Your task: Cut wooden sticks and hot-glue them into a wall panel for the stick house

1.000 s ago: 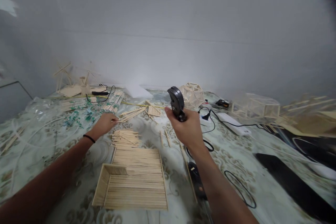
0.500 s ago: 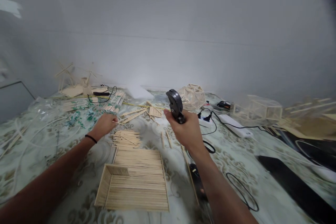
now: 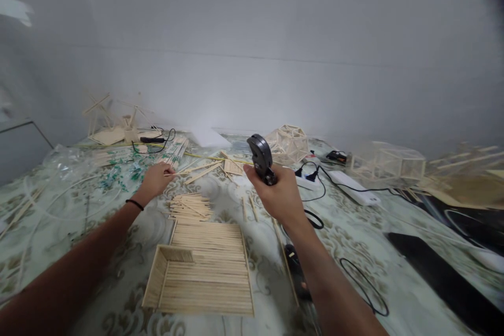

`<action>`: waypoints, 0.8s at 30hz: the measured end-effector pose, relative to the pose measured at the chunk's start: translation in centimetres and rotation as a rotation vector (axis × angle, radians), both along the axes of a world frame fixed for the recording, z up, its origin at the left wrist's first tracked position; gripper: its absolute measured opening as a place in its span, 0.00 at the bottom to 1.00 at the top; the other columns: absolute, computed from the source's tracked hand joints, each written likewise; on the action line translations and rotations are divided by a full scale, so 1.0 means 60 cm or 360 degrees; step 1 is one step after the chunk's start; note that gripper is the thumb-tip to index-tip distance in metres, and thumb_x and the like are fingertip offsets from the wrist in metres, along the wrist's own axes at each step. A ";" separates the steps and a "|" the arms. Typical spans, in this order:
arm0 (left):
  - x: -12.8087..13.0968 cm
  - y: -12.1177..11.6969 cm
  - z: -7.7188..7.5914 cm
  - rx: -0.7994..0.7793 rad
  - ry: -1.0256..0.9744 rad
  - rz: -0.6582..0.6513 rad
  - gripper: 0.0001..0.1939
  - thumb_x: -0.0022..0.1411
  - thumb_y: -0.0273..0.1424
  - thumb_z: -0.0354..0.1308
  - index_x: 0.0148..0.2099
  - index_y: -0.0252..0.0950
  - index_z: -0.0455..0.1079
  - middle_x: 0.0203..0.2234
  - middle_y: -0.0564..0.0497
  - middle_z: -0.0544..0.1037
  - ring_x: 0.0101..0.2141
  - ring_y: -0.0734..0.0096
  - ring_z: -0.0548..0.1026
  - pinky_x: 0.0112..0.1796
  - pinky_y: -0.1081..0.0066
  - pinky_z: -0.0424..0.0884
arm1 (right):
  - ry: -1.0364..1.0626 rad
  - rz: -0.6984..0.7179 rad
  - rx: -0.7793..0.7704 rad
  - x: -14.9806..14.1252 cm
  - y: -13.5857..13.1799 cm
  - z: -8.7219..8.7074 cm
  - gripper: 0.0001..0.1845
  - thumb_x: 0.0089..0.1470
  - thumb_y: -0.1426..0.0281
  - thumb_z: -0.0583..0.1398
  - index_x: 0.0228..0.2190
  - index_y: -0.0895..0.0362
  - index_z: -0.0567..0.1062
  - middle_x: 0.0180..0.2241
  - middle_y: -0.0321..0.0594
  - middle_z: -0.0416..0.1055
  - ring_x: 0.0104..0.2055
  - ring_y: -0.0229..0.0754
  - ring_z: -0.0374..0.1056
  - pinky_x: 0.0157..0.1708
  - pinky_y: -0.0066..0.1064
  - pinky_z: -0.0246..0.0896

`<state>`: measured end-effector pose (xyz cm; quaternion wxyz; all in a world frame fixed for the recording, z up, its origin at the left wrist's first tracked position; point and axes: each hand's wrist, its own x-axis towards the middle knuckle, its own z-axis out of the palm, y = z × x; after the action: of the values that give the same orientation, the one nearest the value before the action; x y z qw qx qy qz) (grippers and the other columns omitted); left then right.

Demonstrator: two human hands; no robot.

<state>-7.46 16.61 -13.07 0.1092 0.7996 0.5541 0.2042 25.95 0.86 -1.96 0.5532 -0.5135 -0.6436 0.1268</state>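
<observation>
My left hand, with a dark band at the wrist, is closed in a pinch on a thin wooden stick. It is above the table beside the green-tipped sticks, left of the longer loose sticks. My right hand is wrapped round a dark grey hand cutter with a rounded head, held raised; its handles are mostly hidden in the palm. Below, between my forearms, lies a panel of wooden sticks with low upright walls at its left corner. A pile of short cut sticks lies just beyond it.
Green scraps and a clear plastic bag lie at left. Stick models stand by the wall. A white power strip with cables, a black flat slab and a black device lie at right.
My left hand has moved slightly up and away, and the stick in it now points to the right. My right hand with the cutter has shifted only slightly left.
</observation>
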 end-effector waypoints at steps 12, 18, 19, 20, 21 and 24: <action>0.053 -0.012 -0.042 0.0058 0.0082 -0.0228 0.18 0.75 0.38 0.64 0.62 0.36 0.73 0.57 0.42 0.79 0.52 0.55 0.81 0.52 0.51 0.82 | -0.0045 0.0045 -0.0017 -0.001 -0.001 -0.001 0.28 0.58 0.56 0.62 0.16 0.51 0.57 0.18 0.29 0.50 0.23 0.35 0.48 0.24 0.31 0.45; 0.054 -0.020 -0.024 -0.0009 0.0014 -0.0158 0.19 0.75 0.38 0.64 0.62 0.35 0.73 0.57 0.42 0.79 0.52 0.55 0.81 0.51 0.51 0.82 | -0.0050 0.0057 -0.0017 0.000 -0.001 -0.001 0.27 0.59 0.56 0.62 0.16 0.51 0.58 0.18 0.29 0.50 0.23 0.34 0.46 0.24 0.31 0.44; 0.054 -0.022 -0.016 -0.0017 -0.0009 -0.0131 0.19 0.75 0.38 0.64 0.62 0.35 0.73 0.57 0.42 0.79 0.52 0.55 0.81 0.51 0.52 0.82 | -0.0050 0.0057 -0.0018 0.001 -0.001 -0.001 0.28 0.59 0.56 0.62 0.16 0.51 0.58 0.18 0.29 0.50 0.23 0.34 0.46 0.24 0.31 0.43; 0.053 -0.024 -0.007 -0.0026 -0.0036 -0.0097 0.19 0.75 0.38 0.64 0.62 0.35 0.73 0.57 0.42 0.79 0.52 0.55 0.81 0.51 0.52 0.82 | -0.0050 0.0056 -0.0019 0.001 -0.001 -0.002 0.28 0.60 0.56 0.62 0.16 0.51 0.57 0.18 0.29 0.50 0.23 0.34 0.46 0.24 0.31 0.44; 0.051 -0.025 0.004 -0.0031 -0.0068 -0.0060 0.19 0.75 0.37 0.64 0.62 0.35 0.73 0.57 0.42 0.79 0.52 0.55 0.81 0.51 0.52 0.82 | -0.0048 0.0055 -0.0022 0.001 0.000 -0.003 0.28 0.60 0.56 0.62 0.16 0.51 0.57 0.18 0.29 0.50 0.23 0.34 0.46 0.24 0.31 0.44; 0.045 -0.033 0.050 -0.0040 -0.0187 0.0050 0.19 0.75 0.38 0.64 0.62 0.35 0.74 0.57 0.43 0.79 0.51 0.55 0.81 0.51 0.52 0.82 | -0.0040 0.0053 -0.0036 0.002 0.004 -0.008 0.27 0.60 0.55 0.63 0.16 0.52 0.61 0.18 0.29 0.52 0.22 0.35 0.48 0.24 0.31 0.46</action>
<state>-4.77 14.66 -10.09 0.1485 0.7760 0.5618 0.2454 26.05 1.07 -2.43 0.5372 -0.5103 -0.6575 0.1368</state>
